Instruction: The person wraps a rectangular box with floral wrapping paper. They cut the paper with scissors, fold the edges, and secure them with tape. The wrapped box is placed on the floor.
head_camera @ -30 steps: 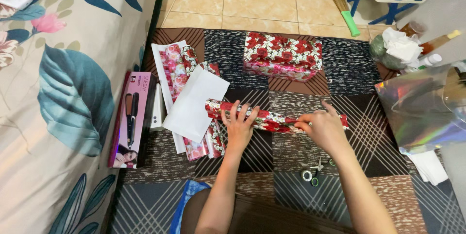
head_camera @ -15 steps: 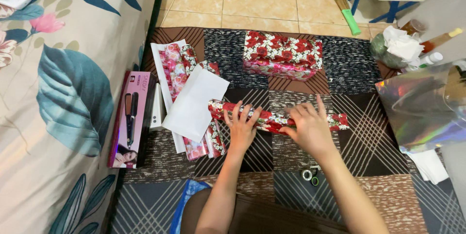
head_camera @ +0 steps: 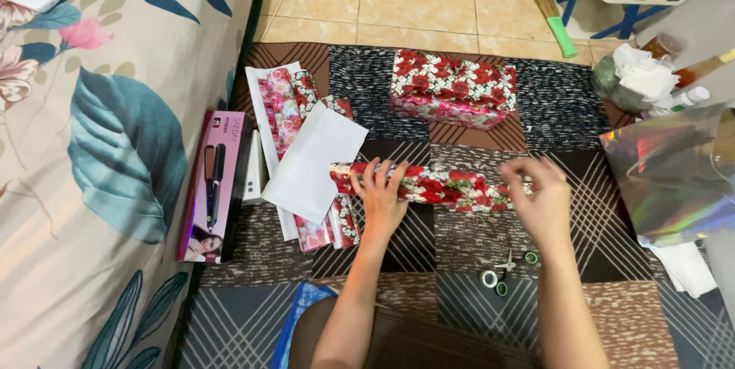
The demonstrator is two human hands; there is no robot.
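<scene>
A long narrow parcel in red floral paper (head_camera: 440, 185) lies crosswise on the patterned floor mat (head_camera: 475, 315), and everything else is placed from it. The left hand (head_camera: 380, 199) lies flat on the parcel's left end, palm down, fingers spread and pointing away from the person, pressing rather than clutching; its forearm runs straight back toward the camera. The right hand (head_camera: 538, 199) is at the parcel's right end, wrist bent, fingers curled loosely with the tips toward the end of the wrapping; whether this grip is pinched on the paper or only touching it cannot be told.

Beyond the parcel, farther from the person, sits a larger wrapped box in the same floral paper (head_camera: 452, 88). Left of the parcel, just beside its end, lies a white sheet (head_camera: 314, 162) on top of loose floral wrapping sheets (head_camera: 285, 109). Farther left, against the bed with its leaf-print cover (head_camera: 92, 185), lies a pink carton picturing a hair straightener (head_camera: 214, 185). Nearer the person than the parcel, below the right hand, are a small pair of scissors (head_camera: 514, 260) and a tape roll (head_camera: 490, 279) touching the mat. To the right of the parcel lies a shiny holographic bag (head_camera: 674, 177).
</scene>
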